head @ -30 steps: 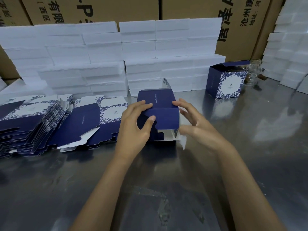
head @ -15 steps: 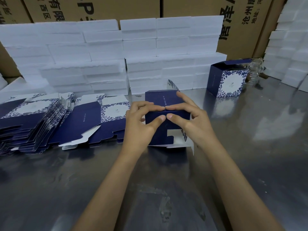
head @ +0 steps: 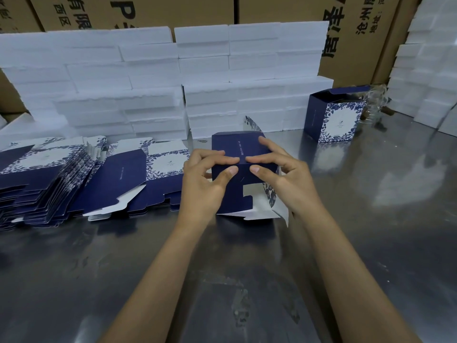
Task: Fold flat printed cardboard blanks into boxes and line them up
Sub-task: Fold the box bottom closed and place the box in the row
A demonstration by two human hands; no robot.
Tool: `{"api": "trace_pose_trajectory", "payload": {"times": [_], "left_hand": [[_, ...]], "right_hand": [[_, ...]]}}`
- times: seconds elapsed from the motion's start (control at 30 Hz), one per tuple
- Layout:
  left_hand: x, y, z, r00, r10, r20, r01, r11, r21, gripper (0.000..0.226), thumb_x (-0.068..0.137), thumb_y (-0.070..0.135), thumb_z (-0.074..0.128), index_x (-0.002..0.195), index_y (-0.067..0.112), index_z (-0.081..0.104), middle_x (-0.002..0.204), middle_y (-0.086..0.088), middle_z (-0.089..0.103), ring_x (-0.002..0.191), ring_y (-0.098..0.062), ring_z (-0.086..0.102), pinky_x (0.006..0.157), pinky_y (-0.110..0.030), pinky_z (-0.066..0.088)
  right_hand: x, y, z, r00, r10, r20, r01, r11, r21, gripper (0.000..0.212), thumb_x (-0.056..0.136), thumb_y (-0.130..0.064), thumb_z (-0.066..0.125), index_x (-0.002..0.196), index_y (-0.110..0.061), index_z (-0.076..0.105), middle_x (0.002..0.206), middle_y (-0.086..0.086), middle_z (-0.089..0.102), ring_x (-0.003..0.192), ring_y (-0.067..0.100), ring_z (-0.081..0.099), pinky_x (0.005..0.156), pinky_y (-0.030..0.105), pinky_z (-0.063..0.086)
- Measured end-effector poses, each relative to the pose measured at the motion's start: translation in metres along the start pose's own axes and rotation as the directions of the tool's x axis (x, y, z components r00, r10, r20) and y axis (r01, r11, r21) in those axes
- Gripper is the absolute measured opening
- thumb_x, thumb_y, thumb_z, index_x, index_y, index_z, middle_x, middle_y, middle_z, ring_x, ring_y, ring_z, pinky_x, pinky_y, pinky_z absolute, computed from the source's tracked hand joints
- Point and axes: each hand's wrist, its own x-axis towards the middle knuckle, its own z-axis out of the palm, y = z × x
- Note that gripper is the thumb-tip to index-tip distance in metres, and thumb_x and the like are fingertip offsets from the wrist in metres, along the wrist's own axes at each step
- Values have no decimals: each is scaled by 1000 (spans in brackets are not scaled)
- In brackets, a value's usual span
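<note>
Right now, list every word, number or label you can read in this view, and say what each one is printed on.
"有限": upper left brown carton.
"P": the carton beside it, cut off by the frame.
"沧州" and "地址:": right brown carton, sideways.
Large characters on that carton: cropped, not readable.
Small line on the box being folded: too small.
Logo on the finished box: too small.

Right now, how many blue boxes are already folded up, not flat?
2. One finished box stands at the back right of the metal table, and one half-folded box is pinched between the left hand and right hand. None seem hidden.
</note>
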Motion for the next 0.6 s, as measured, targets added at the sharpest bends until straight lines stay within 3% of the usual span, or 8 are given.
{"api": "trace_pose_trajectory", "payload": {"times": [0.03, 0.17, 0.33, 0.47, 0.6], "left_hand": [[-1, 0, 1, 1000, 5, 1, -5, 1000, 9, 19, 88, 10, 74, 95, 28, 75, 115, 4, 59, 120, -6, 53, 79, -7, 36], [2, -3, -6, 999, -9, 51, 10, 999, -32, 21, 90, 10, 72, 99, 29, 75, 119, 8, 60, 118, 3, 54, 82, -5, 39], [0, -4, -5, 1000, 16, 11, -15, 999, -37, 19, 91, 6, 69, 97, 23, 74, 117, 7, 65, 115, 1, 57, 85, -9, 41], [6, -6, -15, 995, -3, 96, 10, 997, -77, 21, 92, 6, 68, 99, 26, 74, 120, 7, 66, 114, 5, 58, 85, -13, 47], [6, -9, -15, 998, 4, 69, 2, 996, -94, 24, 93, 3, 67, 95, 26, 73, 118, 6, 68, 114, 2, 60, 87, -16, 49]], "right_hand": [[1, 1, -1, 1000, 0, 3, 0, 1000, -4, 26, 88, -5, 75, 99, -29, 78, 149, -10, 55, 138, -3, 45, 104, 1, 31], [2, 8, -6, 998, 47, 43, -51, 995, 86, 25, 90, -7, 75, 102, -28, 80, 149, -18, 53, 136, -7, 46, 116, 32, 40], [3, 13, -6, 999, 39, -12, -38, 992, 123, 22, 88, -5, 77, 95, -25, 83, 140, -16, 61, 130, -4, 53, 112, 39, 47], [4, 14, -11, 999, 49, 24, -52, 985, 162, 25, 89, -5, 75, 95, -28, 83, 142, -18, 60, 133, -2, 52, 116, 41, 42], [4, 15, -11, 999, 40, 9, -41, 982, 184, 27, 90, 0, 73, 92, -26, 82, 141, -14, 61, 133, 0, 53, 116, 42, 43]]}}
